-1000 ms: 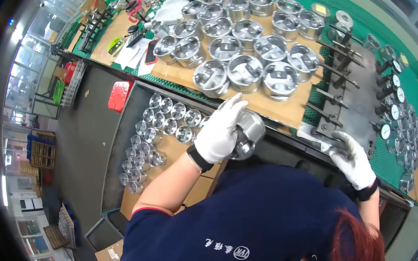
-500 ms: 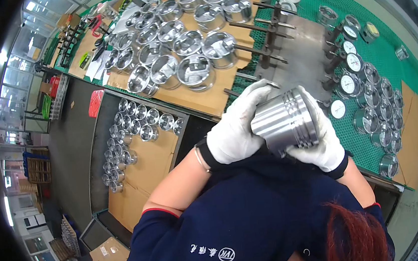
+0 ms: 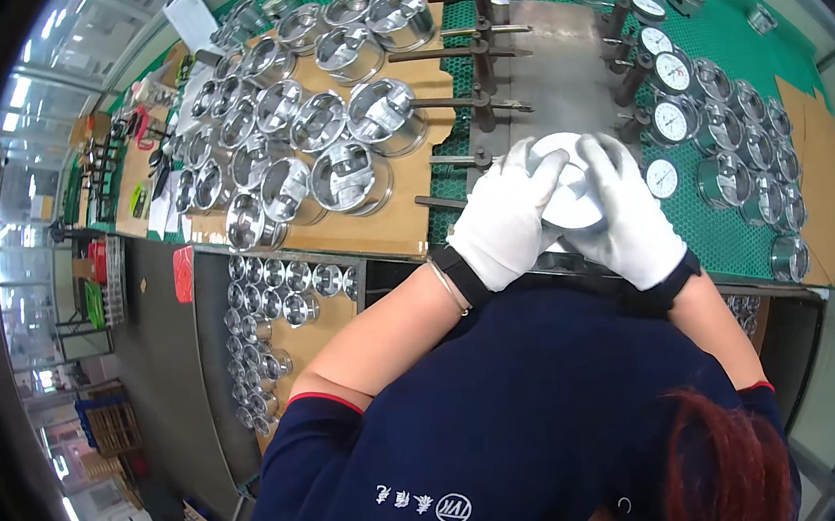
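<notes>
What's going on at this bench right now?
A person in white gloves holds a metal piston with both hands, left hand and right hand wrapped around it, over a steel gauge plate with pegs and dial gauges. More pistons sit on cardboard to the left.
</notes>
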The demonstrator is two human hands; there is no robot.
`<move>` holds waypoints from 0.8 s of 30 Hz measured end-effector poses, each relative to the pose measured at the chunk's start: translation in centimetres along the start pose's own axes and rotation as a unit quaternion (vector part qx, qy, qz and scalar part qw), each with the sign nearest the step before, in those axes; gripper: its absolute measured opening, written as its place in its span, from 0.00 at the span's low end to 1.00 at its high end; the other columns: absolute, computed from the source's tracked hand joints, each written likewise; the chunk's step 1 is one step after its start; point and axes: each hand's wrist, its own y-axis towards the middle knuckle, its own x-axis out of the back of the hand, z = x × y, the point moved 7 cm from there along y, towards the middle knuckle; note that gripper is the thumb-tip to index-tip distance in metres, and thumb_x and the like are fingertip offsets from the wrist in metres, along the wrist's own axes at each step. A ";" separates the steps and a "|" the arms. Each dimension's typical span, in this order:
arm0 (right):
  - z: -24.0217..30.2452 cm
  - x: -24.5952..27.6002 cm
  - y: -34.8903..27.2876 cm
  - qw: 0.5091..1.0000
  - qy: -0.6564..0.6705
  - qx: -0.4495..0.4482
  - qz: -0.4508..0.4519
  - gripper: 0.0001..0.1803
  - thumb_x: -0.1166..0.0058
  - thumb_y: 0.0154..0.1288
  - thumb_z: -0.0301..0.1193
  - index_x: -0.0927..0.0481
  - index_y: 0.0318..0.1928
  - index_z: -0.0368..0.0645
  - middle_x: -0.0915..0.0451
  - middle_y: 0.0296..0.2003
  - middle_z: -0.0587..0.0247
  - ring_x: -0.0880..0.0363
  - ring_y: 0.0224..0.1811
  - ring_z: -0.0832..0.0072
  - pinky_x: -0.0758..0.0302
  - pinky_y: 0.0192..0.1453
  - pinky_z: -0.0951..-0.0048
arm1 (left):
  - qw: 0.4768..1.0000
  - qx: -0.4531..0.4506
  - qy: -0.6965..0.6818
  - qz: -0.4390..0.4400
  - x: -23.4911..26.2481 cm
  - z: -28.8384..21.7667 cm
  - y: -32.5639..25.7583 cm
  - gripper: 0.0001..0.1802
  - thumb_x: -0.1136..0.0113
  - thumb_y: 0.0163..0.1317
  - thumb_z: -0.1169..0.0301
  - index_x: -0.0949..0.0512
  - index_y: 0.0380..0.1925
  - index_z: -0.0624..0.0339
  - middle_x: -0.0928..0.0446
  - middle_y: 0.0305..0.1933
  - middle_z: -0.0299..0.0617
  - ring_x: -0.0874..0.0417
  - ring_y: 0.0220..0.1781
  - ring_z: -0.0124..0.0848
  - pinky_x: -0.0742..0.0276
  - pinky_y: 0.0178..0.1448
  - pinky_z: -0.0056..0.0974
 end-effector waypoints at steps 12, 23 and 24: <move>-5.5 -4.5 -6.4 0.797 0.445 -0.393 0.109 0.53 0.37 0.68 0.24 0.63 0.79 0.26 0.18 0.43 0.54 0.15 0.34 0.76 0.16 0.34 0.77 | 0.998 -0.038 -0.052 -0.028 -1.8 1.9 3.2 0.48 0.20 0.45 0.70 0.33 0.69 0.55 0.34 0.68 0.67 0.26 0.66 0.63 0.22 0.65 0.51; -5.7 -4.4 -6.3 0.773 0.474 -0.406 0.114 0.55 0.39 0.70 0.24 0.68 0.81 0.35 0.17 0.43 0.53 0.14 0.32 0.72 0.13 0.32 0.72 | 0.997 -0.034 -0.057 -0.026 -1.8 2.2 4.1 0.48 0.20 0.44 0.69 0.33 0.68 0.56 0.33 0.68 0.66 0.27 0.67 0.63 0.24 0.68 0.52; -5.7 -4.4 -6.3 0.773 0.472 -0.409 0.114 0.55 0.39 0.70 0.24 0.68 0.81 0.35 0.17 0.43 0.53 0.14 0.32 0.72 0.13 0.32 0.72 | 0.997 -0.037 -0.058 -0.030 -1.8 2.2 4.1 0.48 0.20 0.44 0.70 0.33 0.68 0.56 0.32 0.68 0.66 0.27 0.67 0.63 0.24 0.68 0.52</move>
